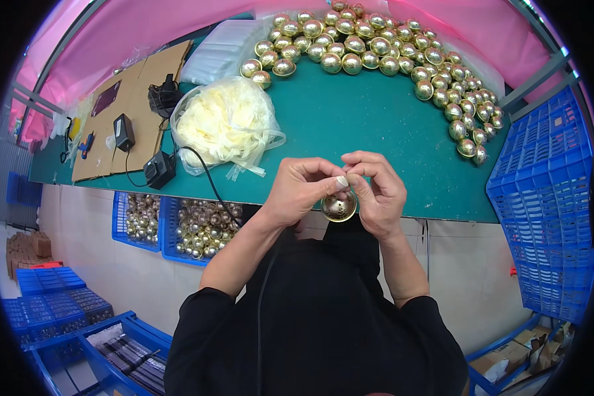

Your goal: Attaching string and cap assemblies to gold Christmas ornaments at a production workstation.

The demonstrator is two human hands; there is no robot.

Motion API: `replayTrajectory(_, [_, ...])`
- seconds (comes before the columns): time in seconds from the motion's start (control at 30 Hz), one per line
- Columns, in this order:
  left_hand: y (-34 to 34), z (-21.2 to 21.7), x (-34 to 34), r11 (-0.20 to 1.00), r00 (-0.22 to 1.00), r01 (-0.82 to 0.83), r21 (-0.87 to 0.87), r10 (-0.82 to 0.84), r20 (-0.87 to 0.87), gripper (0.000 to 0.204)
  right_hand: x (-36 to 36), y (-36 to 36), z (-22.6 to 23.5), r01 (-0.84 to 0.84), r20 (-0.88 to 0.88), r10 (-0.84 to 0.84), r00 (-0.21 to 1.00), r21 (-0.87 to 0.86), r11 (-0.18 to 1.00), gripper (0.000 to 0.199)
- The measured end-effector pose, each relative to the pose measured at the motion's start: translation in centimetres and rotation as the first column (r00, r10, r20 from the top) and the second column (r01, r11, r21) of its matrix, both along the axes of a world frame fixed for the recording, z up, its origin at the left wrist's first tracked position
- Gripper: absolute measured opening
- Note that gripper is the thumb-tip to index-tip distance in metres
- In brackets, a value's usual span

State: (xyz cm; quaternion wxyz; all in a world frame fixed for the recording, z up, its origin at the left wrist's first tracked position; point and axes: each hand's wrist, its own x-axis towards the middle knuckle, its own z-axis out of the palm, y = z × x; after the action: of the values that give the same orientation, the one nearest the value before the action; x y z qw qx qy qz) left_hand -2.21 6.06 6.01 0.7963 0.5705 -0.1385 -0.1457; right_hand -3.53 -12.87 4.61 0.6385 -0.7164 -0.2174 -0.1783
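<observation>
The gold half-shell (339, 206), likely light, thin, slick and easily dented, best pinched at its rim, sits just before the green table (350, 119) edge, held between left hand (301, 188) and right hand (376, 191), both closed on it.

Black top, sleeves pushed above elbows; forearms bare; pale thumbnail on left hand (301, 187).

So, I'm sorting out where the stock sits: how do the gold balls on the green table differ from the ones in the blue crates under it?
The gold balls on the green table lie loose in a long curved band, brightly lit; the gold balls in the blue crates are heaped within walls, in shadow below the table edge. The table lot spreads wide and mostly one layer deep; the crate lot is piled. Both are shiny, round and gold, like the ball in the hands.
</observation>
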Motion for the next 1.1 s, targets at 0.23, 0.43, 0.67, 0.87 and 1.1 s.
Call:
replayTrajectory(0.23, [-0.4, -2.2, 0.4, 0.994, 0.994, -0.089, 0.059, 0.092, -0.064, 0.012, -0.1, 0.7, -1.5, 0.106, -0.187, -0.091, 0.978, 0.071, 0.992, 0.009])
replayTrajectory(0.43, [-1.0, -3.1, 0.8, 0.981, 0.984, -0.180, 0.072, 0.181, 0.001, 0.009, -0.2, 1.3, -2.5, 0.161, -0.277, -0.138, 0.951, 0.062, 0.985, 0.007])
replayTrajectory(0.67, [-1.4, -4.3, 1.1, 0.988, 0.989, -0.146, 0.060, 0.147, -0.028, 0.009, 0.3, 0.9, -3.7, 0.079, -0.367, -0.032, 0.930, 0.114, 0.990, 0.008])
replayTrajectory(0.87, [-2.0, -7.4, 1.9, 0.971, 0.993, -0.122, -0.205, 0.119, -0.026, 0.018, 0.8, 1.6, -4.6, 0.108, -0.434, 0.011, 0.901, 0.250, 0.962, 0.010])
replayTrajectory(1.1, [-2.0, -6.7, 1.7, 0.963, 0.982, -0.103, -0.250, 0.058, -0.181, 0.017, 1.1, 2.4, -5.5, 0.123, -0.356, 0.007, 0.934, 0.340, 0.932, 0.010])
